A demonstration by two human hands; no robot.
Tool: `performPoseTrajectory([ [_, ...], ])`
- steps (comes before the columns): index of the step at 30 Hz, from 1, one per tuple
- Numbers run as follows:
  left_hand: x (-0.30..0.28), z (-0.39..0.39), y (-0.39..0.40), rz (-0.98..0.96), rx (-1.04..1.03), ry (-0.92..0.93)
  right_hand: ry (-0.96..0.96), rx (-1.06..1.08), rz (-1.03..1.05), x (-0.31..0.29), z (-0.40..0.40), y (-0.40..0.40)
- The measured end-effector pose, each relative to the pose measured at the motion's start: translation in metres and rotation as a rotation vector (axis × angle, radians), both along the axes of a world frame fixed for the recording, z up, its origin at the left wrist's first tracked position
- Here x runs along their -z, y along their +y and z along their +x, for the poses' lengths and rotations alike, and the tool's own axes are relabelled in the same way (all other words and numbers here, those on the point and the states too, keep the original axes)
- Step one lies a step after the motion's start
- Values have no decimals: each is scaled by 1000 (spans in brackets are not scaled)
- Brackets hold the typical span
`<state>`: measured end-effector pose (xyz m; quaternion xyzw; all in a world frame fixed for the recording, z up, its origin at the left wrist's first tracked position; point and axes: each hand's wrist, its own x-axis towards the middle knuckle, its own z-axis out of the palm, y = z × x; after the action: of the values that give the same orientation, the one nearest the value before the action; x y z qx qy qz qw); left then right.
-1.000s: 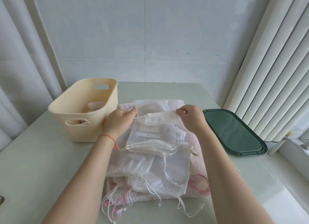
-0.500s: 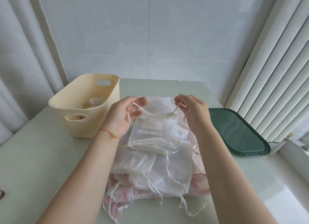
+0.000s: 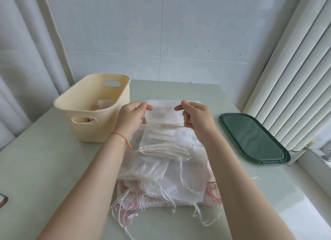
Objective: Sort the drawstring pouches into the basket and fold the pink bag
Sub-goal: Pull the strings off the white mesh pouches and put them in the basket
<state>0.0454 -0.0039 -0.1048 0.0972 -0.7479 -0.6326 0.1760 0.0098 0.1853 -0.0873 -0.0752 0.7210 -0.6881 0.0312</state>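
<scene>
A small sheer white drawstring pouch [image 3: 163,116] is held up between my hands above the pile. My left hand [image 3: 132,118] pinches its left edge and my right hand [image 3: 196,117] pinches its right edge, with the drawstring stretched taut between them. Under it lies a stack of white drawstring pouches [image 3: 166,166] on a pink bag [image 3: 212,195] whose edge shows at the bottom and right. The cream basket [image 3: 114,105] stands left of the pile, with a pouch [image 3: 105,103] inside it.
A dark green tray [image 3: 250,139] lies at the right near the vertical blinds [image 3: 295,78]. Loose cords [image 3: 129,216] trail toward the table's front edge. A curtain [image 3: 23,69] hangs at the left and a tiled wall stands behind the pale green table [image 3: 44,168].
My hands have pulled apart, drawing the pouch's string taut and lifting the pouch a little. The camera has tilted up slightly.
</scene>
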Motion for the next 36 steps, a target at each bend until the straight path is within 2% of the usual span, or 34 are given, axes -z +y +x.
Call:
performPoseTrajectory([
  [2, -3, 2, 1, -85, 8, 22, 107, 33, 169, -4, 4, -6],
  [4, -9, 5, 6, -155, 56, 34, 195, -21, 282, -9, 11, -10],
  [9, -25, 11, 18, -171, 161, -105, 207, -330, 305, -15, 23, -14],
  [13, -26, 15, 21, -223, 324, -139, 271, -238, 378, -12, 22, -18],
  [16, -26, 17, 20, -258, 354, -116, 274, -195, 372, -13, 19, -12],
  [19, -25, 17, 19, -232, 335, -126, 213, -124, 280, -14, 18, -12],
  [23, -24, 12, 19, -41, 181, -4, 18, 60, -86, -14, 8, -10],
  [25, -23, 10, 16, -3, 148, 9, 3, 110, -142, -13, 5, -4],
  [31, -7, 6, 12, -412, 193, -60, 28, 165, -140, -11, 5, 0],
  [33, -7, 4, 13, -374, 178, -46, 32, 160, -52, -10, 4, 1],
  [36, -9, 4, 15, -55, 125, 7, 113, 113, 245, -9, 2, 5],
])
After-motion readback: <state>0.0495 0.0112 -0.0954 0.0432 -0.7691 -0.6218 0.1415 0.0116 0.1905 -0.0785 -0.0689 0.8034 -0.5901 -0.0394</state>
